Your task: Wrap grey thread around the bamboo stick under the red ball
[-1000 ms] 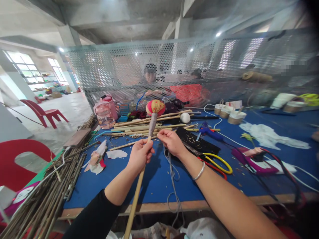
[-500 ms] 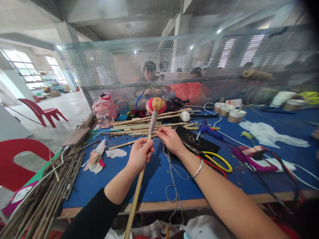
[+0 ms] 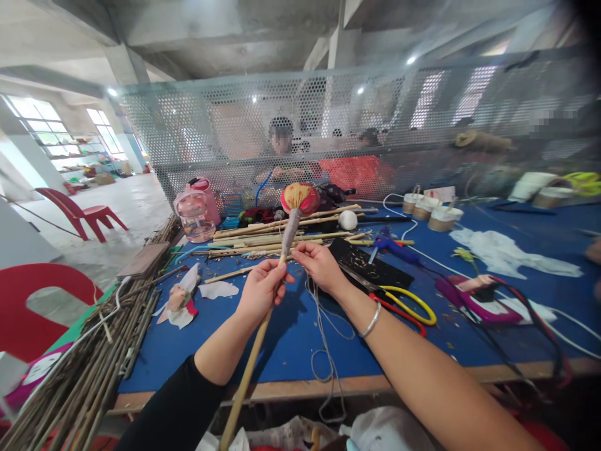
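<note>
My left hand (image 3: 263, 288) is closed around a pale wooden stick (image 3: 251, 369) that slants up from the table's front edge. At the stick's top sits a ball wrapped in red and yellow cloth (image 3: 300, 198). Below the ball, grey string is wound tightly into a neck (image 3: 290, 232). My right hand (image 3: 319, 263), with a silver bangle on the wrist, pinches beside the lower end of that winding. Loose grey string (image 3: 323, 341) trails from beneath its fingers down over the table's front edge.
Scissors with yellow and red handles (image 3: 408, 304) lie right of my right wrist. Sticks (image 3: 253, 243) and a white ball (image 3: 348, 220) are behind my hands. A blue glue gun (image 3: 389, 244), a purple iron (image 3: 469, 300) and cups (image 3: 444, 218) stand right; a twig bundle (image 3: 94, 351) lies left.
The cloth ball has shifted slightly right and turned, showing more yellow on its left and red on its right. The stick's lower end has swung left. Both hands keep their hold.
</note>
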Motion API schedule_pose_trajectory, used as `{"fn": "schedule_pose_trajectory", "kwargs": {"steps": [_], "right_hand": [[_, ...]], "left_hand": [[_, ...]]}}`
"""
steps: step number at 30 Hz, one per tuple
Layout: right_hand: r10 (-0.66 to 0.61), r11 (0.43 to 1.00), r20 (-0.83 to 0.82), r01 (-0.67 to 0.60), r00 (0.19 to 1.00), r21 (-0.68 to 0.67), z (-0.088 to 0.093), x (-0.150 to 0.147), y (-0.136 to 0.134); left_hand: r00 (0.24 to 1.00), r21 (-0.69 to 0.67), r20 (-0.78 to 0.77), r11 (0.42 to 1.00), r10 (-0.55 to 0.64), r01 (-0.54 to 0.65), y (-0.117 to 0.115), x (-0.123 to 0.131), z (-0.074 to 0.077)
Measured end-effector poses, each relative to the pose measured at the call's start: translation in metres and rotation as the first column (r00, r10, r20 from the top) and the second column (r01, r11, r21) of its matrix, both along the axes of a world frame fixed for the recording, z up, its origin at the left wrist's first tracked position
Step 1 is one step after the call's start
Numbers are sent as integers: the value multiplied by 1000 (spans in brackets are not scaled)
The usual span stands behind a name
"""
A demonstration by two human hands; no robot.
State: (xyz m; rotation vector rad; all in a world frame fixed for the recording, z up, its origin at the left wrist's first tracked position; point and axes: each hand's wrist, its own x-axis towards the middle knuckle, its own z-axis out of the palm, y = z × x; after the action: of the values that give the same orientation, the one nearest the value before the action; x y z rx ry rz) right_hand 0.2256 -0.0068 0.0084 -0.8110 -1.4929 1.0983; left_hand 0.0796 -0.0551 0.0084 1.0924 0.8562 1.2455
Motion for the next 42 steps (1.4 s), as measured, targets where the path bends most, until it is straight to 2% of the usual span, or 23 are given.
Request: {"fn": "schedule_pose_trajectory", "kwargs": {"steps": [6, 9, 15, 20, 29, 34, 38, 42], "right_hand": [[132, 984, -91, -141, 987, -112, 12, 2, -10], [98, 984, -196, -124, 976, -128, 15, 0, -7], [16, 986, -179, -45, 984, -159, 4, 3, 5], [70, 976, -124, -94, 990, -197, -6, -5, 1], [87, 978, -106, -105, 991, -181, -4, -8, 0], [83, 981, -102, -99, 991, -166, -6, -4, 2], [101, 981, -112, -118, 989, -157, -7, -4, 2], [122, 971, -145, -148, 982, -189, -6, -7, -3]], "left_hand": [[991, 32, -81, 994, 110, -108, -1, 2, -1], [986, 54, -122, 992, 116, -110, -3, 4, -1], [985, 58, -115, 991, 126, -120, -4, 4, 0], [986, 68, -62, 986, 154, -150, -4, 0, 3], [998, 42, -7, 997, 69, -69, -4, 1, 2], [999, -29, -4, 999, -33, 32, -8, 3, 7], [1000, -28, 21, 999, -16, 17, -11, 2, 10], [999, -27, -33, 999, 36, -37, -10, 1, 8]]}}
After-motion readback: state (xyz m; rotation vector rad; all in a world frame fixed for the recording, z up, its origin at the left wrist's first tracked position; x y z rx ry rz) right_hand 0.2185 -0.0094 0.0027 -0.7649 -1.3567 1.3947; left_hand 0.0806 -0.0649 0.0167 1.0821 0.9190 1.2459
